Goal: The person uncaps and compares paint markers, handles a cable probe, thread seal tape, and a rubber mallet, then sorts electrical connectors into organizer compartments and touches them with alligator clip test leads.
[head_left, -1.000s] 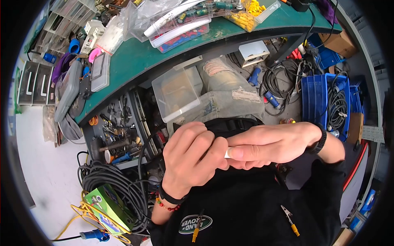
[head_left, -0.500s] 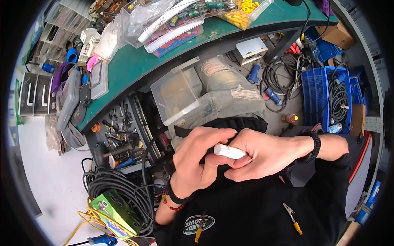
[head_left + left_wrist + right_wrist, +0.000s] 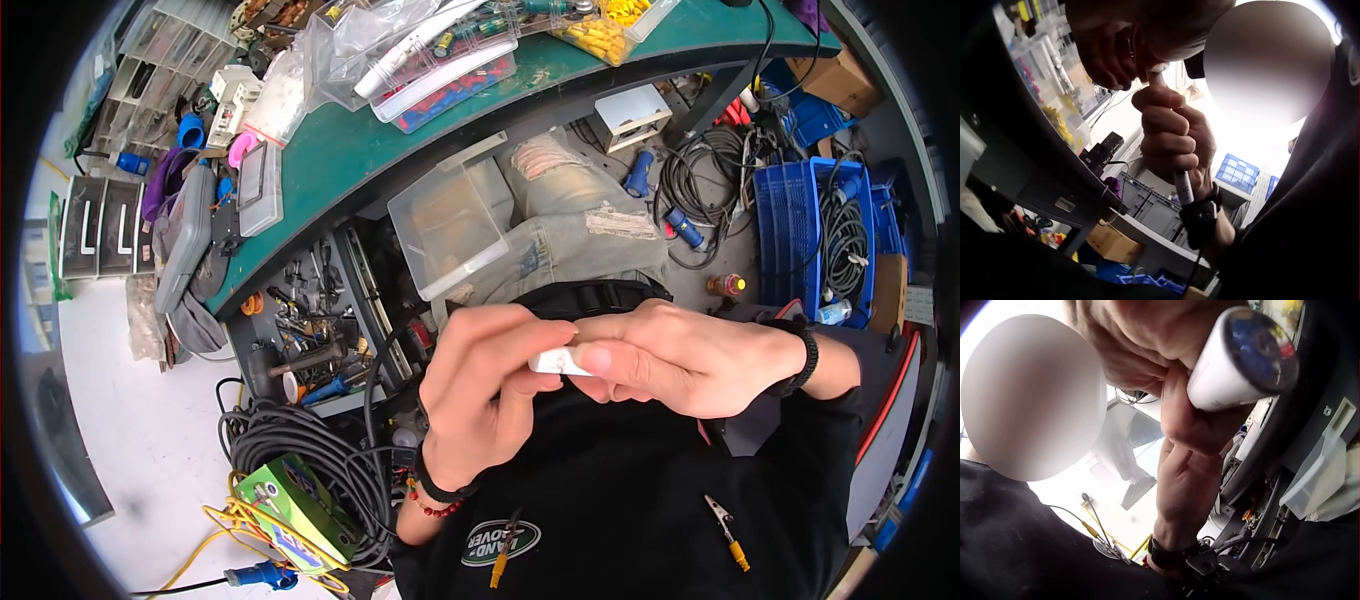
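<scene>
A white tube [image 3: 553, 361] is held between my two hands in front of the dark shirt. My right hand [image 3: 690, 360] grips it in a curled fist, with the thumb laid along its side. Below that fist, in the left wrist view, the lower part of the tube [image 3: 1182, 187] sticks out with small print on it. In the right wrist view its round end [image 3: 1260, 353] looks dark and glossy. My left hand [image 3: 480, 385] has its index finger and thumb on either side of the other end, seemingly pinching it; its remaining fingers are loosely bent.
Yellow-handled alligator clips [image 3: 727, 533] lie against the shirt. Beyond the hands are a clear plastic box [image 3: 447, 225] on the lap and the green workbench [image 3: 340, 165]. An open tool drawer [image 3: 310, 335] and coiled black cable [image 3: 300, 455] are left; blue crates [image 3: 785, 235] stand right.
My left hand, wrapped over the tube's end a second ago, loosened and showed more of it, then its index finger and thumb came close around the end. My right hand has kept its grip and turned.
</scene>
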`<state>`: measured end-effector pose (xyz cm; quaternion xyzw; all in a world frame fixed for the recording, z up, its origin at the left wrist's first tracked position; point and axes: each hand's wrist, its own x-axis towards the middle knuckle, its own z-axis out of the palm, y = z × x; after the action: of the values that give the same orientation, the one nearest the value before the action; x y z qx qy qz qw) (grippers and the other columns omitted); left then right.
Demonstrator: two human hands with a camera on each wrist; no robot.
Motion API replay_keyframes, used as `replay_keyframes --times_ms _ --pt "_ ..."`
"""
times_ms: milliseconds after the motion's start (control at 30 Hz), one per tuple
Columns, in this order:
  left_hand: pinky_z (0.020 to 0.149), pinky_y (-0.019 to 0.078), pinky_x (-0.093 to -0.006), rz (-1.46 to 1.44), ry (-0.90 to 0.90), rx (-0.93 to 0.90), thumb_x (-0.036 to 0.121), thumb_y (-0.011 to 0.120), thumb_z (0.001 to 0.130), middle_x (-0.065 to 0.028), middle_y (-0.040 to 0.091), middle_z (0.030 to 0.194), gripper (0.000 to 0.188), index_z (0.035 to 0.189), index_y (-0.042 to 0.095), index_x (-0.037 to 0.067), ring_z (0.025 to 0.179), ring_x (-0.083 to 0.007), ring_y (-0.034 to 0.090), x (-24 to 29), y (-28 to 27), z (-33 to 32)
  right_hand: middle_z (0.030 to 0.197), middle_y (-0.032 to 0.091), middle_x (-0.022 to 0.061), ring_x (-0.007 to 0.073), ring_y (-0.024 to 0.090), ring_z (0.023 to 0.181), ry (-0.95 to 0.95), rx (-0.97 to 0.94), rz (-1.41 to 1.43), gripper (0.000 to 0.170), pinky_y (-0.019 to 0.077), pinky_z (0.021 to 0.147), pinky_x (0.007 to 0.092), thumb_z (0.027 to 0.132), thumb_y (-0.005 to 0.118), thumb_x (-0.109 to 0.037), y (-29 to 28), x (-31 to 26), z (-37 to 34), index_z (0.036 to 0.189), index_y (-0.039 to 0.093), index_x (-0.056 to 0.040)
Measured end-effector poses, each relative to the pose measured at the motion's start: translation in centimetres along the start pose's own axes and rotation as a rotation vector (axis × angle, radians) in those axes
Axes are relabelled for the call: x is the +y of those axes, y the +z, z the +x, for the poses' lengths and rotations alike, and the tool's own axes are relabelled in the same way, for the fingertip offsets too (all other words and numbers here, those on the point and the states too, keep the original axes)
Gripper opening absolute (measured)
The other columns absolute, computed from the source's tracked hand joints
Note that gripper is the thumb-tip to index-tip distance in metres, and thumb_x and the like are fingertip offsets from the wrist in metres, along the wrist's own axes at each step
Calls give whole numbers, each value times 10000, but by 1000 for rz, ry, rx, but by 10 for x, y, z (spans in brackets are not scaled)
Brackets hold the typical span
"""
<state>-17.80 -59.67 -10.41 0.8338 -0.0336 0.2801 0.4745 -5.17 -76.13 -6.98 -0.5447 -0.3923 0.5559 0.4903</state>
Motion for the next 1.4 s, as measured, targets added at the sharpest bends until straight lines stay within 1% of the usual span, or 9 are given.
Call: replay_keyframes --times_ms 167,300,367,500,833,900,1033,1200,1400 --pt "547 469 -302 393 385 -103 81 711 618 -63 542 833 316 930 680 112 616 -179 535 -5 -6 3 737 531 92 255 508 656 86 -135 115 359 427 644 365 1053 354 -282 -9 4 -1 980 545 13" --pt "532 440 -275 534 480 -165 99 649 699 -51 533 786 141 835 615 110 569 -161 489 -6 -4 3 720 536 88 246 525 650 -9 -206 112 302 426 625 354 1046 379 -260 -7 20 -2 1002 529 -2" --pt "526 432 -272 558 484 -139 104 642 712 -47 528 765 116 826 616 104 556 -161 480 -8 1 0 639 496 124 322 521 602 -292 -26 -64 234 407 561 381 1028 418 -209 4 37 0 950 494 -1" --pt "531 426 -278 578 451 -89 144 604 745 -36 512 706 67 784 614 90 521 -165 458 -12 8 -7 593 477 189 444 491 567 -196 67 -320 197 364 476 458 968 523 -122 10 30 -6 858 407 -6" --pt "601 448 -338 638 406 -34 152 566 739 -22 521 703 77 797 599 114 528 -176 480 -15 10 -14 630 521 207 437 535 583 -209 143 -574 204 377 480 473 963 525 -120 12 21 -6 861 411 15" --pt "612 440 -338 609 434 16 137 584 697 -15 535 715 108 805 573 140 570 -183 518 -16 11 -16 642 535 181 389 546 553 -285 -54 -254 236 409 498 422 1002 475 -182 3 29 -3 895 447 26" --pt "606 433 -332 516 500 -53 147 612 576 -23 548 755 200 760 532 146 646 -191 551 -11 0 -14 712 524 -5 54 416 538 305 -587 359 359 358 496 239 1058 368 -319 -17 7 5 1125 539 -11" --pt "593 431 -333 562 528 -15 123 593 506 -35 530 792 216 702 502 135 696 -223 557 -9 -10 -12 665 359 -56 23 285 481 380 -676 691 471 287 418 204 1043 324 -456 -7 20 15 939 528 -44" --pt "591 436 -337 625 625 35 150 569 510 -37 510 770 223 710 473 162 677 -222 538 -18 -12 -12 647 442 37 165 431 605 -17 -310 165 480 398 579 316 1047 327 -421 7 17 7 836 503 -28"
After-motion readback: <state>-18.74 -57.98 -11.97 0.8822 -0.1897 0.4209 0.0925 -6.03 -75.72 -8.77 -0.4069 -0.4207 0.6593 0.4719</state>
